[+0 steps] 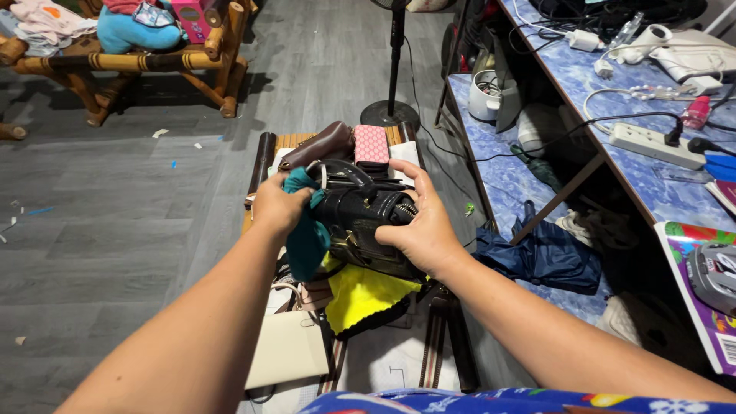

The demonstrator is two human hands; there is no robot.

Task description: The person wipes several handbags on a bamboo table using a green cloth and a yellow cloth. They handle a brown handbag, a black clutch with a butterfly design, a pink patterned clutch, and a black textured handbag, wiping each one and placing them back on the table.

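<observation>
My right hand [420, 222] grips a black handbag [360, 218] from the right side, fingers spread over its top and zip. My left hand [277, 203] holds a bunched teal cloth [307, 234] pressed against the bag's left end. The bag is lifted above a small wooden table [270, 146]. A yellow cloth [364, 295] lies just beneath the bag.
On the table beyond lie a brown leather bag [318, 144] and a pink patterned purse [371, 144]. A cream pouch [287, 346] lies near me. A fan stand [391, 107] stands behind. A blue-topped desk [598, 92] with a power strip is on the right; a folded dark umbrella [540, 257] sits under it.
</observation>
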